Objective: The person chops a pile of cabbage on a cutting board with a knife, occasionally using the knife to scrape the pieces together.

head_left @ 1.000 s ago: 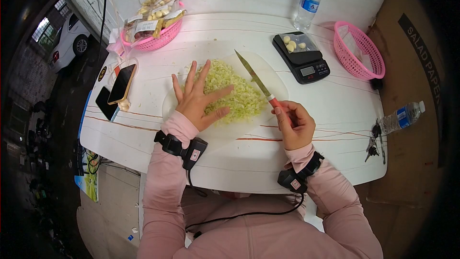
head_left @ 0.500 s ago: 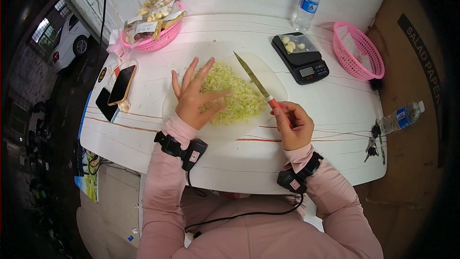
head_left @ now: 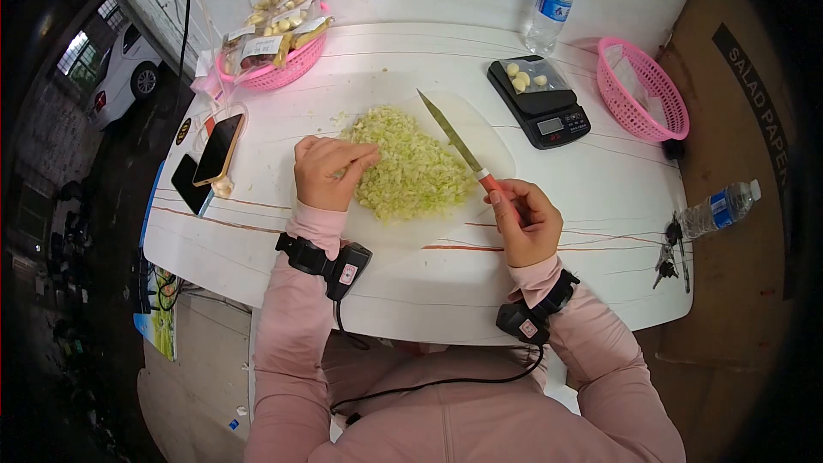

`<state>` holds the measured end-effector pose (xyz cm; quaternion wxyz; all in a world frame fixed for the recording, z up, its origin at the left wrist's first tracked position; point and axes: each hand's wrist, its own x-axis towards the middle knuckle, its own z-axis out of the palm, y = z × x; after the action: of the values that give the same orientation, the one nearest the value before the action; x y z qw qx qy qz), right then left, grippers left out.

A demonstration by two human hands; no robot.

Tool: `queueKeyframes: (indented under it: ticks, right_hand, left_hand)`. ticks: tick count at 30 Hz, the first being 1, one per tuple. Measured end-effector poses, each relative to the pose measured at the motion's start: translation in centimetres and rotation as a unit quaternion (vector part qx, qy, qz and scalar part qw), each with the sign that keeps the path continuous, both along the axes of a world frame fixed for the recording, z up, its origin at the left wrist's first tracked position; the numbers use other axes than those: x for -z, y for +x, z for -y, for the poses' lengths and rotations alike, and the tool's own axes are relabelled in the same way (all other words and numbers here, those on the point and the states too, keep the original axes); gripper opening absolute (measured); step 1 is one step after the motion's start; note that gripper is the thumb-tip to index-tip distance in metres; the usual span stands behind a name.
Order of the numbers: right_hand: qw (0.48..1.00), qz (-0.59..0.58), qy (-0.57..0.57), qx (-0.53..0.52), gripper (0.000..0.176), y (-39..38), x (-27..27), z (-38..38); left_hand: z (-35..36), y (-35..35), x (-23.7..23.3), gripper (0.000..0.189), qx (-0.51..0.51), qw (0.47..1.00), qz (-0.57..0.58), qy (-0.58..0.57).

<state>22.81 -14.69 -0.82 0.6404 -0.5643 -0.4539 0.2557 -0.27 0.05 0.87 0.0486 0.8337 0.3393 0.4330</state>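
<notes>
Finely chopped pale green vegetable (head_left: pixel 411 167) lies heaped on a white cutting board (head_left: pixel 490 139). At the left edge of the heap is my left hand (head_left: pixel 330 170), its fingers drawn together and bent towards the pieces; whether anything is between the fingertips is hidden. My right hand (head_left: pixel 530 221) is closed around the red handle of a knife (head_left: pixel 454 139), to the right of the heap. The blade points up and to the left, over the board.
Pink baskets stand at the back left (head_left: pixel 296 64) and right (head_left: pixel 639 94). A black scale (head_left: pixel 540 107) carries a bag of peeled cloves. Two phones (head_left: pixel 219 150) lie at left. Bottles (head_left: pixel 549 13) and keys (head_left: pixel 666 264) are at back and right.
My left hand has moved slightly left and down off the heap, and its spread fingers have come together. My right hand and the knife have hardly moved.
</notes>
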Motion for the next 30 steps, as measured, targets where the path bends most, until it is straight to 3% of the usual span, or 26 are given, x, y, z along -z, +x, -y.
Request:
queueKeyframes:
  ticks: [5,7,10,13,16,26,30]
  right_hand:
    - [1.000,-0.011,0.000,-0.004,0.017,-0.1,-0.2,0.0]
    - [1.000,-0.007,0.009,-0.005,0.017,-0.1,-0.1,0.0]
    - [1.000,0.012,-0.012,0.001,0.017,0.1,-0.2,0.1]
    - [1.000,0.011,0.003,0.010,0.016,-0.2,-0.4,0.0]
    - [1.000,-0.001,0.000,0.005,0.016,0.0,0.0,-0.1]
    - [1.000,-0.004,-0.013,0.005,0.017,0.2,0.4,-0.4]
    - [1.000,0.002,-0.009,0.000,0.017,0.2,0.6,-0.3]
  left_hand:
    - [-0.1,0.6,0.8,0.015,-0.013,0.997,0.077,-0.029]
    - [-0.1,0.6,1.3,0.021,-0.038,0.984,0.090,-0.148]
    - [0.1,0.5,1.0,0.022,-0.021,0.998,0.001,-0.057]
    - [-0.3,1.2,1.6,0.019,0.011,0.999,0.050,-0.001]
    - [-0.1,1.4,1.2,0.018,0.011,0.999,0.006,0.039]
    - [0.1,0.4,0.6,0.022,0.010,0.999,-0.006,0.045]
    - [0.2,0.6,0.8,0.030,0.005,1.000,0.024,-0.006]
